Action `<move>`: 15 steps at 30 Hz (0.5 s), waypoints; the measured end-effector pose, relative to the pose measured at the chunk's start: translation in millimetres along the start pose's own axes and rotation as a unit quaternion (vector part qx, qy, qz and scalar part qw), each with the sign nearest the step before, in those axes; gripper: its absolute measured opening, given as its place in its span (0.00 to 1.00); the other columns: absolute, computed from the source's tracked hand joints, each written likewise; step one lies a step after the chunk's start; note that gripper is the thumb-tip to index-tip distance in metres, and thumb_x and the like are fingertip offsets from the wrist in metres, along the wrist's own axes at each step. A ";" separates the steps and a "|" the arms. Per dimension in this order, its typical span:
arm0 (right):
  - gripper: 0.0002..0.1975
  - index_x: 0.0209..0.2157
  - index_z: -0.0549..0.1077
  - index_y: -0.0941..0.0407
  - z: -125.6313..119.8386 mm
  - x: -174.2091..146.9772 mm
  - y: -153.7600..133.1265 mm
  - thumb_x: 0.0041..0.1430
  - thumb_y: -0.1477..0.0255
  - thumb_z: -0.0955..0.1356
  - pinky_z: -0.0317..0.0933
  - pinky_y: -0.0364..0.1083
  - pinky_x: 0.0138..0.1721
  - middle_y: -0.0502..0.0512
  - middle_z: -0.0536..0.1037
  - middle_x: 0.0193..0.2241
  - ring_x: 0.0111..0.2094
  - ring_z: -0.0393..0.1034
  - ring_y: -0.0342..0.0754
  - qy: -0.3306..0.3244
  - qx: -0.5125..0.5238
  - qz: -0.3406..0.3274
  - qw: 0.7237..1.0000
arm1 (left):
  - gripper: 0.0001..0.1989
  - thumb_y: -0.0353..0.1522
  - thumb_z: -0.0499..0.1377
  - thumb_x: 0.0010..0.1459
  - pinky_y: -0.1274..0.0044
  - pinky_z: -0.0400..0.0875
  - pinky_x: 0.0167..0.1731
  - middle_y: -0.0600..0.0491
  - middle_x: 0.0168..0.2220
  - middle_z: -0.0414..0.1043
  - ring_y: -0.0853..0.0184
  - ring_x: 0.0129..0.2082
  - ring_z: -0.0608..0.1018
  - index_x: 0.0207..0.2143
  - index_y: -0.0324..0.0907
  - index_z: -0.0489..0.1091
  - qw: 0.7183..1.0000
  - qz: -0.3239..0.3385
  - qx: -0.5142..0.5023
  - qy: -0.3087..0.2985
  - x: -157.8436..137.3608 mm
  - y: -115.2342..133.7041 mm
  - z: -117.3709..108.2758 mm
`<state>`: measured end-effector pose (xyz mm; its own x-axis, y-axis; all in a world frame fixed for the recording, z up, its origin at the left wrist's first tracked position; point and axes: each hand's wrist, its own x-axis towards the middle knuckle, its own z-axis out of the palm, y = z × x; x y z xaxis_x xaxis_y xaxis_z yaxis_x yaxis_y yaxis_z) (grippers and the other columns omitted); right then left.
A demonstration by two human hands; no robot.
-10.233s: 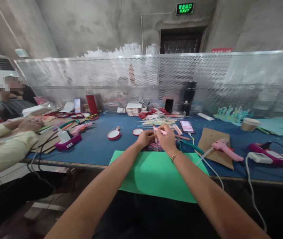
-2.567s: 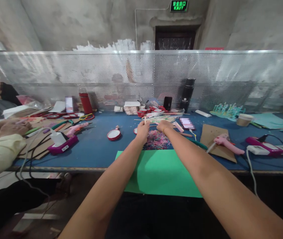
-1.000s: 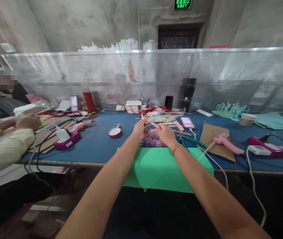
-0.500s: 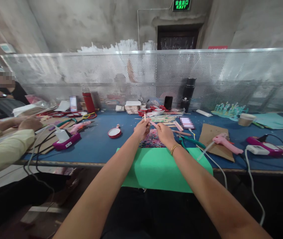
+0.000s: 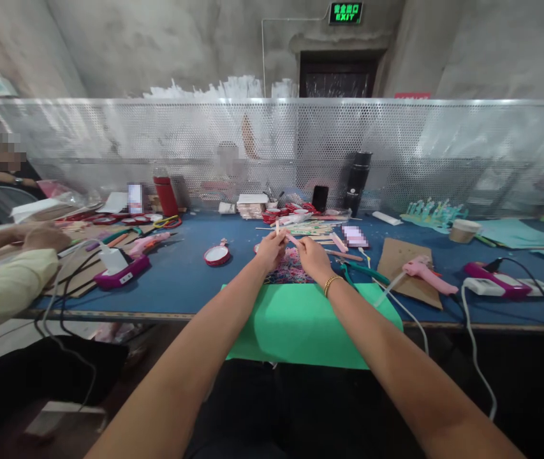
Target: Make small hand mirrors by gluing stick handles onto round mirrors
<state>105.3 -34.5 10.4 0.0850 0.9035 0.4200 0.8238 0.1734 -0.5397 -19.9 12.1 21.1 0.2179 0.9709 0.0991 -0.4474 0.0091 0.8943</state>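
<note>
My left hand (image 5: 272, 248) is closed around a pale wooden stick (image 5: 277, 225) that pokes up above the fingers. My right hand (image 5: 314, 256) pinches a pink strip (image 5: 294, 240), whose other end reaches my left fingers. Both hands hover over a multicoloured patterned piece (image 5: 291, 268) at the table's front. Below them a green sheet (image 5: 310, 325) hangs over the edge. To the left of my hands lies a round red-rimmed piece (image 5: 217, 255). Teal-handled pliers (image 5: 367, 272) rest right of my right hand.
A pink glue gun (image 5: 427, 275) lies on cardboard (image 5: 391, 255) at right, near a purple-and-white power strip (image 5: 501, 280). Behind my hands are loose sticks (image 5: 317, 231), a phone (image 5: 355, 236) and a black bottle (image 5: 358, 182). A co-worker's sleeved arms (image 5: 11, 280) are at left.
The view has shifted slightly, so the scene sits a little further left. Both hands keep their hold on the stick and the pink strip, with little visible movement.
</note>
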 end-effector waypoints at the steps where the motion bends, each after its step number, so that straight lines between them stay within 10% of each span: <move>1: 0.12 0.41 0.73 0.54 -2.2 1.0 -0.4 0.67 0.70 0.60 0.55 0.43 0.36 0.55 0.79 0.39 0.39 0.71 0.48 -0.003 0.001 0.005 1.000 | 0.13 0.37 0.65 0.52 0.84 0.42 0.11 0.61 0.19 0.60 0.82 0.12 0.52 0.34 0.37 0.70 1.000 0.003 0.005 -0.003 0.5 0.4 -0.2; 15: 0.12 0.37 0.81 0.48 -75.7 32.4 69.9 0.56 0.65 0.66 0.61 0.47 0.40 0.57 0.80 0.43 0.44 0.73 0.55 -0.064 -0.211 0.151 0.964 | 0.05 0.29 0.54 0.61 0.88 0.51 0.14 0.58 0.22 0.61 0.80 0.16 0.61 0.36 0.36 0.69 0.998 -0.021 -0.049 0.021 -0.8 7.1 2.6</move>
<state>208.0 -22.8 41.6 0.3086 0.9337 0.1819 0.9294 -0.2552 -0.2666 -21.1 10.8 28.5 0.2035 0.9782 0.0420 -0.5208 0.0718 0.8506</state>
